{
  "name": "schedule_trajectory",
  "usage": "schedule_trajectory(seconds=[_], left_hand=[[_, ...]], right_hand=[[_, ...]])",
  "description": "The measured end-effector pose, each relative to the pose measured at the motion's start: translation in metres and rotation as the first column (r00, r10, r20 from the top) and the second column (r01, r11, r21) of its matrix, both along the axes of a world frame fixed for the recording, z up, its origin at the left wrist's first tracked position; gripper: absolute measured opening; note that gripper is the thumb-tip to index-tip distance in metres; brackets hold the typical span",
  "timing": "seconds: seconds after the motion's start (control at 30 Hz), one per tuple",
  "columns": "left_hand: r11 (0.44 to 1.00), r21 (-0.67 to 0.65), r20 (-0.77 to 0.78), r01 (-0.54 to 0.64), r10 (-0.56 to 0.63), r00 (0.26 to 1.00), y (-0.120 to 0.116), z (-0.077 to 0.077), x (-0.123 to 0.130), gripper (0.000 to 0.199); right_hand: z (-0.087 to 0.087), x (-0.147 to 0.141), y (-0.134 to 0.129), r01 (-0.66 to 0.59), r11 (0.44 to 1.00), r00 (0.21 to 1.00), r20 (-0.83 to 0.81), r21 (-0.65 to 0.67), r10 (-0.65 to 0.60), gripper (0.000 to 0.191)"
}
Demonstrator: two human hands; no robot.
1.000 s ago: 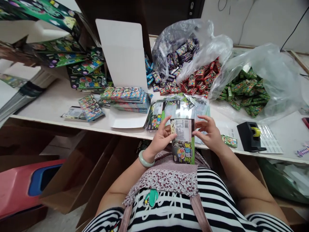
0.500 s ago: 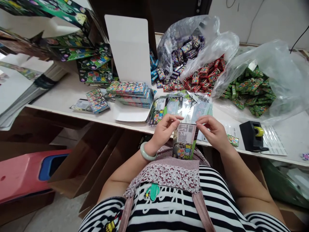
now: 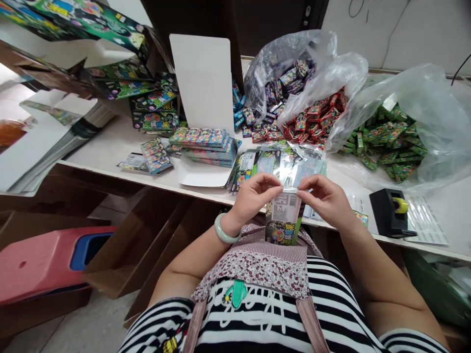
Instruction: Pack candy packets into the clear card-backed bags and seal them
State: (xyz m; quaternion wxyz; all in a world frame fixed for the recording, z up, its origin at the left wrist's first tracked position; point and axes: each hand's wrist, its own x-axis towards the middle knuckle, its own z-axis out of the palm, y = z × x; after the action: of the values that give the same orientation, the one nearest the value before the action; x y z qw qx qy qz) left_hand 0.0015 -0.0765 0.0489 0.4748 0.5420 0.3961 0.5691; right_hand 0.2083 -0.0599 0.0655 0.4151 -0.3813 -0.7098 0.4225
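Observation:
In front of my apron hangs a printed candy packet [image 3: 282,228], black and green with a white label panel. My left hand [image 3: 253,198] pinches its top edge at the left corner, thumb against fingers. At the other corner my right hand [image 3: 327,200] pinches the same edge. A shiny clear strip shows along that edge between my fingertips. Just beyond my hands, a pile of flat clear-fronted packets [image 3: 267,162] lies on the table.
Left of the pile, an open white box [image 3: 201,81] holds stacked candy strips [image 3: 200,139]. Clear plastic bags at the back spill purple, red [image 3: 312,115] and green mini boxes [image 3: 392,139]. A black tape dispenser [image 3: 386,213] stands at right. Cardboard cartons [image 3: 121,255] sit below the table edge.
The top edge of the packet now shows a shiny clear strip between my fingers, where a dark edge was before. Both hands keep their pinch. The whole view has shifted slightly.

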Motion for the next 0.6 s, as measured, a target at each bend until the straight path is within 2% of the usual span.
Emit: schedule_trajectory(seconds=[0.07,0.13,0.3,0.47,0.6], left_hand=[[0.999,-0.049,-0.015,-0.005,0.005,1.000,0.007,0.002,0.001,0.020],[0.998,-0.060,-0.036,0.008,-0.010,0.999,0.014,0.001,0.000,0.022],[0.994,0.018,-0.059,0.111,-0.109,0.992,0.027,-0.001,-0.012,0.024],[0.963,-0.011,-0.093,0.269,-0.269,0.959,0.028,0.000,-0.027,0.025],[0.966,0.000,-0.081,0.260,-0.259,0.962,0.029,-0.006,-0.025,0.025]], right_hand=[[0.001,-0.002,0.008,-0.006,0.997,1.000,0.007,-0.081,0.007,0.018],[0.001,-0.004,0.015,-0.023,0.994,0.998,0.056,-0.109,0.029,0.018],[0.003,-0.006,0.028,-0.068,0.994,0.985,0.152,-0.085,0.081,0.016],[0.005,-0.006,0.033,-0.164,0.986,0.965,0.216,0.042,0.151,0.012],[0.003,-0.009,0.035,-0.113,0.993,0.972,0.211,0.023,0.106,0.014]])
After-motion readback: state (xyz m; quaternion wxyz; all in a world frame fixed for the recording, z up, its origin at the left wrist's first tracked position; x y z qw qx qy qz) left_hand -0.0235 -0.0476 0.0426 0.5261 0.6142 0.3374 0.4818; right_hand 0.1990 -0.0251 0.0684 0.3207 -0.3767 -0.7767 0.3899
